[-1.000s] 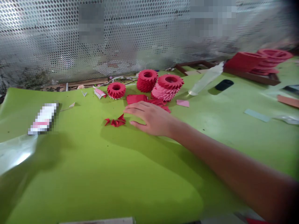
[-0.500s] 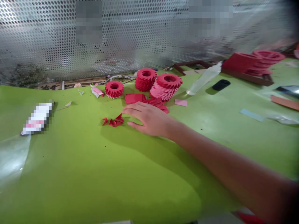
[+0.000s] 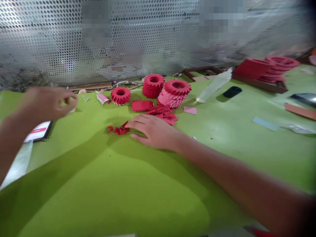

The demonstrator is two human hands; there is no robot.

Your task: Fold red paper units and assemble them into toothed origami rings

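My right hand (image 3: 155, 133) lies low over the green table with its fingers stretched and its thumb apart. Its fingertips are at the edge of a small cluster of red folded paper pieces (image 3: 120, 129); whether they touch is hard to tell. Just beyond the knuckles lies a heap of red folded paper (image 3: 164, 115), beside a red paper packet (image 3: 142, 105). On the left, my left hand (image 3: 48, 103) hovers above a phone (image 3: 40, 131), partly covering it. Its thumb and a finger curve into a ring, but motion blurs them, and nothing held can be made out.
Behind stand several pleated paper rings: a small red one (image 3: 120, 95), a red stack (image 3: 153, 86) and a red-and-pink stack (image 3: 175, 93). Further right are a clear bottle (image 3: 214, 85), a black cylinder (image 3: 232, 92) and a brown tray (image 3: 271, 85). A perforated metal panel (image 3: 148, 39) borders the back.
My left hand has come into view from the left, over the phone. My right hand has shifted slightly left and down in the picture, uncovering more of the red heap.
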